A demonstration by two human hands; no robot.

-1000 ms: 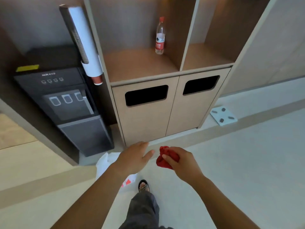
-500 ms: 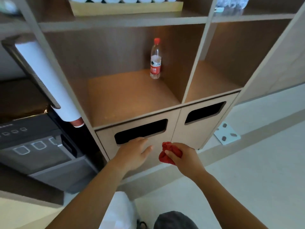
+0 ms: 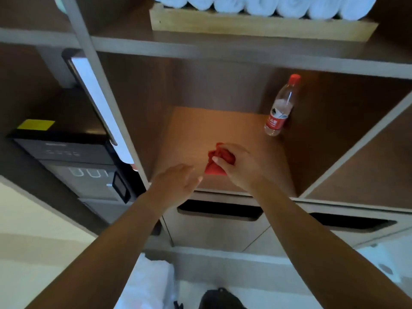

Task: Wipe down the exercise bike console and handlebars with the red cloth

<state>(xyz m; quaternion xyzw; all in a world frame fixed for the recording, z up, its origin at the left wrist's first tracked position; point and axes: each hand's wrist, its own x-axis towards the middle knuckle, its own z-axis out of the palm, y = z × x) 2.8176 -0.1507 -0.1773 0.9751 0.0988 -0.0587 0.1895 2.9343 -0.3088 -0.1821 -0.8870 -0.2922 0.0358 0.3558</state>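
Cloth: The red cloth [image 3: 219, 161] is bunched up in a ball. It sits in the right hand. Most of it pokes out on the left side of that hand, under the thumb and fingers.
Right hand: The right hand [image 3: 239, 169] holds the cloth. Its fingers curl over the top and its thumb pinches the near side. The hand is over the front part of the shelf.
Left hand: The left hand [image 3: 177, 185] holds nothing. Its fingers are straight and close together, with the palm down. Its fingertips are just beside the low corner of the cloth, with a small gap between them.
Shelf: The brown wooden shelf [image 3: 200, 126] lies under both hands. I cannot tell if the cloth touches it.
Bottle: A clear bottle [image 3: 279, 108] with a red cap and a red label stands in the back right corner of the same shelf. It is well apart from the cloth.
Towels: White rolled towels [image 3: 267, 5] lie in a row in a wooden tray [image 3: 256, 26] on the shelf above.
Doors: Two doors [image 3: 211, 230] with long dark slots sit under the shelf, below the arms.
Water machine: A black water machine [image 3: 66, 157] stands to the left of the shelves. It has a yellow sticker [image 3: 35, 124] on top.
Cup tube: A long white cup tube [image 3: 100, 103] hangs between the water machine and the shelf.
Bag: A white bag [image 3: 147, 284] lies on the floor, low down between the arms.
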